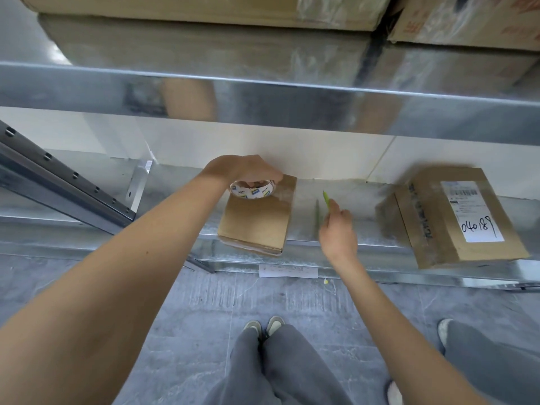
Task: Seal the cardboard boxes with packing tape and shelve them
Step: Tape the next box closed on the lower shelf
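Metal shelving (336,229) across mid-frame over grey floor, two large cartons on the top tier. Two smaller boxes below: labelled box (455,217) at right, plain box (257,220) at centre. One tape roll (252,190) gripped by left hand (248,171) at the plain box's far edge. One green cutter (326,200) pinched in right hand (339,229). Likely mid-sealing; next, probably cutting the tape.

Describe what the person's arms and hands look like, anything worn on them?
Both forearms are bare, with no sleeves showing in the view. The left hand and right hand wear no gloves, and no watch, bracelet or ring can be seen on either wrist or hand. A small dark spot marks the left forearm.
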Action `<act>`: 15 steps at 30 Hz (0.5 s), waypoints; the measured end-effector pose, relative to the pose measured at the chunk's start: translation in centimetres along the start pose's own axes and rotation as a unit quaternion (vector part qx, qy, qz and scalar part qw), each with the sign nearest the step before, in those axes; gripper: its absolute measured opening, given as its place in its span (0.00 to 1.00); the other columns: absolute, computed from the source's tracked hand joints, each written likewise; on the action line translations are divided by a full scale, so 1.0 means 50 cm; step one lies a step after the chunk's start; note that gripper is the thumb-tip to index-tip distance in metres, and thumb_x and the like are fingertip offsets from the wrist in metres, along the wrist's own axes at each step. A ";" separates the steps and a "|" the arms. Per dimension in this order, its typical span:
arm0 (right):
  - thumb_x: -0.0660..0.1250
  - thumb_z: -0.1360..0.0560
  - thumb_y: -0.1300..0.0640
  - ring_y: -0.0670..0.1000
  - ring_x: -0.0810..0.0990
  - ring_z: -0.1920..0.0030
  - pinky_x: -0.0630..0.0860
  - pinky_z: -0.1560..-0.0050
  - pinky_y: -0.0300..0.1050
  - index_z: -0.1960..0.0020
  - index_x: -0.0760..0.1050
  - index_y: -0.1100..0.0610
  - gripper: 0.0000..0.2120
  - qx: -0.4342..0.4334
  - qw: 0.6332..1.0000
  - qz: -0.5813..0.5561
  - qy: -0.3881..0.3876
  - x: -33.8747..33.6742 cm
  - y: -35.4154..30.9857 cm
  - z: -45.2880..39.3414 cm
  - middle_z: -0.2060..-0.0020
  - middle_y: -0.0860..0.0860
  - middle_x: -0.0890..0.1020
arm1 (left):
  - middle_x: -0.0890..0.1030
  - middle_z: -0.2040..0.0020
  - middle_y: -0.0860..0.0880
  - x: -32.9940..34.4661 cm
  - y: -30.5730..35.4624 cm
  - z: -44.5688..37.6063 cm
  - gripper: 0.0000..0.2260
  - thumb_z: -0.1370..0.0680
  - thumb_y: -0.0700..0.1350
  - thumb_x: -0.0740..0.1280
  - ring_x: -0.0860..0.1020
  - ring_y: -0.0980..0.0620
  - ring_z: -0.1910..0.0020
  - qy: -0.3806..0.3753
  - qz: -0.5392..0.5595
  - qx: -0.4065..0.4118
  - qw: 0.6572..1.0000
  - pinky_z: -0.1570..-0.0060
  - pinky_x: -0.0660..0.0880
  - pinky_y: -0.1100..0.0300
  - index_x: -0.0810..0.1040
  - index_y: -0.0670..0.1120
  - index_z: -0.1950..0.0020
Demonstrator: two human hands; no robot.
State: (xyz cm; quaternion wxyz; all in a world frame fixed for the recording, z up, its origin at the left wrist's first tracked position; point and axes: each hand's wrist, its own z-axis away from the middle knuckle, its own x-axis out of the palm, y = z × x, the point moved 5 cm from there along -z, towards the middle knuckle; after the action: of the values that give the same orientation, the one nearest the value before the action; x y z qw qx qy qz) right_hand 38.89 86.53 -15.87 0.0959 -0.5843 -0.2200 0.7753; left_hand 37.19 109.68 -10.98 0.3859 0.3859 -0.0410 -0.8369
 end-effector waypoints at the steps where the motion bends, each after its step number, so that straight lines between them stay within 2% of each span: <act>1: 0.55 0.22 0.67 0.63 0.75 0.53 0.68 0.59 0.49 0.23 0.59 0.52 0.28 -0.008 0.999 0.032 -0.004 0.019 0.007 -0.009 0.49 0.60 0.72 | 0.81 0.61 0.50 0.000 0.000 0.002 0.15 0.37 0.60 0.63 0.79 0.48 0.62 0.004 -0.002 -0.001 1.000 0.55 0.71 0.56 0.83 0.52 0.63; 3: 0.56 0.23 0.69 0.61 0.74 0.53 0.71 0.59 0.51 0.22 0.55 0.49 0.33 -0.033 0.996 0.085 0.000 0.046 0.015 -0.020 0.50 0.58 0.71 | 0.79 0.63 0.50 -0.002 0.001 0.006 0.11 0.34 0.59 0.64 0.77 0.48 0.64 0.010 0.003 0.002 1.000 0.57 0.69 0.56 0.81 0.53 0.67; 5: 0.57 0.24 0.71 0.60 0.72 0.52 0.69 0.57 0.51 0.21 0.51 0.49 0.36 -0.052 0.991 0.122 0.008 0.065 0.017 -0.024 0.50 0.58 0.71 | 0.80 0.62 0.50 -0.001 0.000 0.009 0.12 0.33 0.58 0.64 0.78 0.48 0.63 0.007 0.011 0.007 1.000 0.56 0.70 0.56 0.83 0.54 0.64; 7: 0.57 0.24 0.71 0.59 0.71 0.49 0.65 0.55 0.49 0.21 0.52 0.50 0.36 -0.063 0.987 0.145 0.016 0.076 0.016 -0.028 0.47 0.58 0.71 | 0.81 0.60 0.50 0.000 -0.005 0.008 0.13 0.34 0.58 0.63 0.79 0.48 0.61 0.005 0.024 0.011 1.000 0.55 0.71 0.56 0.84 0.54 0.61; 9: 0.58 0.21 0.66 0.61 0.70 0.43 0.66 0.49 0.52 0.22 0.58 0.52 0.29 -0.062 0.988 0.133 0.038 0.073 0.011 -0.034 0.39 0.59 0.70 | 0.81 0.60 0.50 0.000 -0.010 0.010 0.11 0.34 0.58 0.64 0.80 0.47 0.59 0.009 0.041 0.012 0.999 0.54 0.72 0.55 0.84 0.56 0.62; 11: 0.57 0.19 0.58 0.62 0.68 0.34 0.67 0.39 0.57 0.24 0.62 0.55 0.23 -0.082 0.992 0.065 0.072 0.054 -0.010 -0.030 0.30 0.60 0.68 | 0.84 0.58 0.48 0.001 -0.016 0.009 0.10 0.33 0.57 0.65 0.82 0.46 0.54 0.014 0.059 0.016 0.998 0.53 0.73 0.55 0.84 0.56 0.64; 13: 0.52 0.18 0.50 0.61 0.66 0.28 0.66 0.32 0.58 0.24 0.62 0.61 0.26 -0.149 0.986 -0.015 0.079 0.036 -0.059 -0.007 0.27 0.61 0.66 | 0.84 0.52 0.46 0.001 -0.020 0.009 0.09 0.33 0.57 0.66 0.82 0.46 0.47 0.018 0.077 0.018 0.997 0.50 0.74 0.54 0.84 0.56 0.66; 15: 0.47 0.20 0.42 0.58 0.61 0.25 0.61 0.27 0.58 0.24 0.58 0.63 0.33 -0.210 0.977 -0.027 0.035 0.034 -0.111 0.024 0.25 0.60 0.62 | 0.84 0.49 0.45 0.001 -0.023 0.012 0.10 0.36 0.59 0.66 0.82 0.46 0.45 0.019 0.092 0.018 0.995 0.44 0.75 0.51 0.83 0.56 0.66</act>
State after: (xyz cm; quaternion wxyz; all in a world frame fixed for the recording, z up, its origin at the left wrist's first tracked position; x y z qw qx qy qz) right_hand 36.66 91.88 -14.59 -0.0007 -0.6123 -0.3897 0.6879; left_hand 36.08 110.31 -11.01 0.4545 0.4033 -0.0841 -0.7897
